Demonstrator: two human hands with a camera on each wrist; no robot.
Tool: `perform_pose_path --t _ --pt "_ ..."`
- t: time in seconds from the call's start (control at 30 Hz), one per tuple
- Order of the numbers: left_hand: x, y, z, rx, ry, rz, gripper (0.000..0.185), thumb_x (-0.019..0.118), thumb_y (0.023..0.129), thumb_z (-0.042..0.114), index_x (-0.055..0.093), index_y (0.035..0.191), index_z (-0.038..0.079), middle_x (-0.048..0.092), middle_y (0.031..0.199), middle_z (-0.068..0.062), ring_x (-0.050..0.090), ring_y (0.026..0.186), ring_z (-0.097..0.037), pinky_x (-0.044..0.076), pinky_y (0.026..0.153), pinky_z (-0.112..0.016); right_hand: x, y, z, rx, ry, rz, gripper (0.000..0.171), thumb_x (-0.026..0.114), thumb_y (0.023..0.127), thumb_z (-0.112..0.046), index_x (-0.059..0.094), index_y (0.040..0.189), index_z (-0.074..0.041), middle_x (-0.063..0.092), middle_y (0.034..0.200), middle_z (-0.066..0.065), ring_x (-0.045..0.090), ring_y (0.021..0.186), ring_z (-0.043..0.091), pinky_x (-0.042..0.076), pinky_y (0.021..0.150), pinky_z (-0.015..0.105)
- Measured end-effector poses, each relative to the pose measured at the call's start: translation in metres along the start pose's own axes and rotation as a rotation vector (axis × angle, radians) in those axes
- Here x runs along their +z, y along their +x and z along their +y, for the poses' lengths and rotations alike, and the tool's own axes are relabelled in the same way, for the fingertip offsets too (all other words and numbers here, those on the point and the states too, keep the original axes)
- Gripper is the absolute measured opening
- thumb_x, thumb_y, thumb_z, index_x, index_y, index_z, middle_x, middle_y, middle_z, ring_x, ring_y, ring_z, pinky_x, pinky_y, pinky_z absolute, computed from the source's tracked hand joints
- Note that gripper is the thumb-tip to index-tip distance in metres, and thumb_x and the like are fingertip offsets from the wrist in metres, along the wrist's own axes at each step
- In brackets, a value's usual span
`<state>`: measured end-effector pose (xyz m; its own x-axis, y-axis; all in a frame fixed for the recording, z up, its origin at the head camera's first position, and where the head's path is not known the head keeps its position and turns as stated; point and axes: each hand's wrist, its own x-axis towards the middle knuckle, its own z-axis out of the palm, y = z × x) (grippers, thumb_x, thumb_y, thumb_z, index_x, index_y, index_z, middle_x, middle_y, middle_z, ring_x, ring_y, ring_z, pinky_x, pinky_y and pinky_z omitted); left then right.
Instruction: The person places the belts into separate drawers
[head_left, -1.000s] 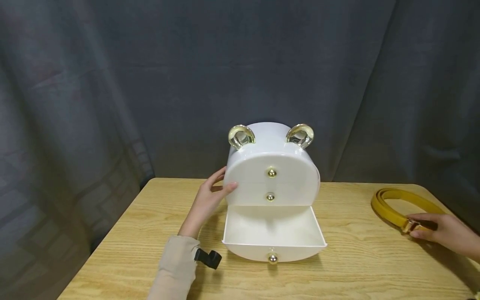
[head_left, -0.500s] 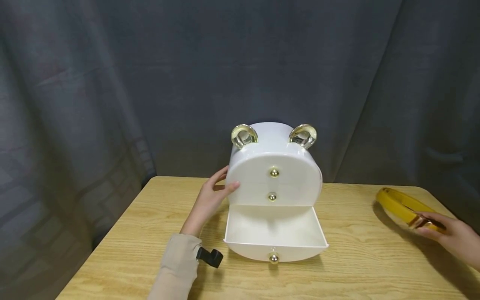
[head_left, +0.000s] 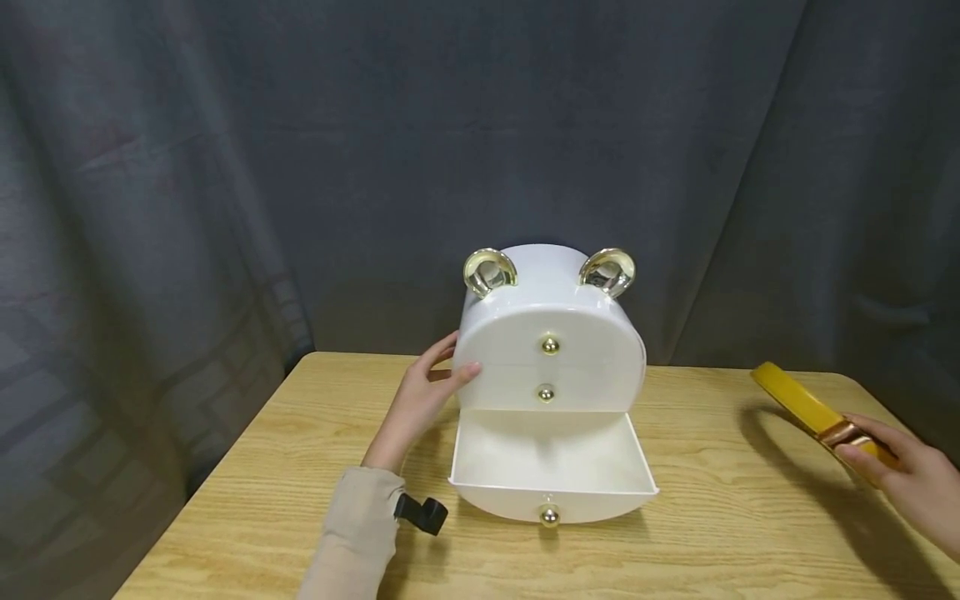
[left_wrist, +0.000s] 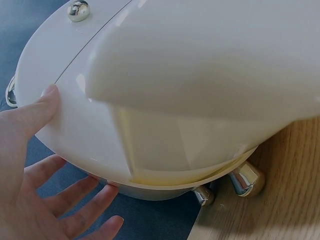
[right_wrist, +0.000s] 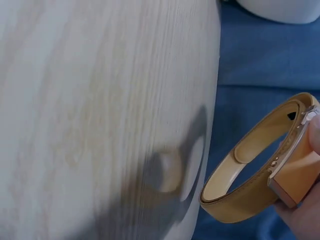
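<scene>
A white rounded drawer box (head_left: 551, 333) with two gold ears stands at the middle of the wooden table (head_left: 705, 517). Its bottom drawer (head_left: 551, 467) is pulled out and shows nothing inside; the two upper drawers are closed. My left hand (head_left: 423, 400) rests on the box's left side, thumb on the front edge, fingers straight (left_wrist: 35, 120). My right hand (head_left: 892, 475) pinches a coiled yellow belt (head_left: 802, 404) at its gold buckle and holds it tilted above the table's right end. The right wrist view shows the belt coil (right_wrist: 250, 185) on edge.
A dark grey curtain (head_left: 300, 167) hangs behind the table. A black clip (head_left: 420, 512) sits at my left cuff. Bare tabletop lies left and right of the box.
My right hand has lifted the yellow belt off the table and tilted it on edge. The left hand and the box have stayed put.
</scene>
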<state>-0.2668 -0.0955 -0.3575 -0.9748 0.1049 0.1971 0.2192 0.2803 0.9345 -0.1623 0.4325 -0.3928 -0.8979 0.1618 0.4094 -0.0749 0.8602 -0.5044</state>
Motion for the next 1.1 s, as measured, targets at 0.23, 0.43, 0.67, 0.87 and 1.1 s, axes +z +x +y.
perform_pose_path --t 0.23,0.43,0.67,0.87,1.1 --pt "0.000 -0.001 0.001 -0.003 0.001 -0.001 0.068 0.072 0.090 0.044 0.045 0.150 0.027 0.046 0.148 -0.006 0.056 0.119 -0.030 0.052 0.091 -0.047 0.000 -0.011 -0.022 0.022 0.028 0.005 0.056 0.061 0.099 -0.019 0.043 0.133 0.022 0.063 0.085 0.010 0.036 0.070 -0.017 0.034 0.053 0.013" --pt "0.001 0.000 0.000 0.002 0.009 -0.003 0.069 0.071 0.090 0.046 0.044 0.150 0.027 0.045 0.148 -0.007 0.056 0.119 -0.030 0.053 0.091 -0.046 0.005 -0.023 -0.033 -0.032 0.185 0.079 0.042 0.063 0.097 -0.009 0.055 0.138 -0.003 0.038 0.098 -0.044 0.039 0.079 -0.025 0.037 0.058 0.004" --pt "0.002 0.000 0.001 0.000 0.010 -0.002 0.069 0.071 0.090 0.047 0.044 0.150 0.027 0.045 0.148 -0.006 0.055 0.119 -0.030 0.052 0.091 -0.046 0.004 -0.034 -0.046 -0.025 0.209 0.054 0.045 0.060 0.099 -0.007 0.049 0.139 0.010 0.043 0.094 -0.043 0.043 0.078 -0.021 0.037 0.058 0.006" --pt "0.002 0.000 0.001 -0.005 0.011 -0.002 0.069 0.071 0.090 0.047 0.044 0.150 0.027 0.045 0.148 -0.006 0.055 0.119 -0.030 0.053 0.090 -0.045 0.006 -0.043 -0.060 -0.029 0.277 0.053 0.046 0.058 0.099 -0.001 0.051 0.136 -0.028 0.049 0.094 -0.039 0.048 0.079 -0.018 0.039 0.059 0.007" --pt "0.001 0.000 0.001 -0.010 0.010 0.008 0.068 0.071 0.090 0.046 0.045 0.150 0.029 0.046 0.148 -0.006 0.056 0.119 -0.028 0.052 0.091 -0.045 0.009 -0.052 -0.080 -0.042 0.346 0.082 0.058 0.056 0.099 0.002 0.047 0.124 -0.050 0.057 0.089 -0.029 0.051 0.072 -0.006 0.039 0.056 0.012"
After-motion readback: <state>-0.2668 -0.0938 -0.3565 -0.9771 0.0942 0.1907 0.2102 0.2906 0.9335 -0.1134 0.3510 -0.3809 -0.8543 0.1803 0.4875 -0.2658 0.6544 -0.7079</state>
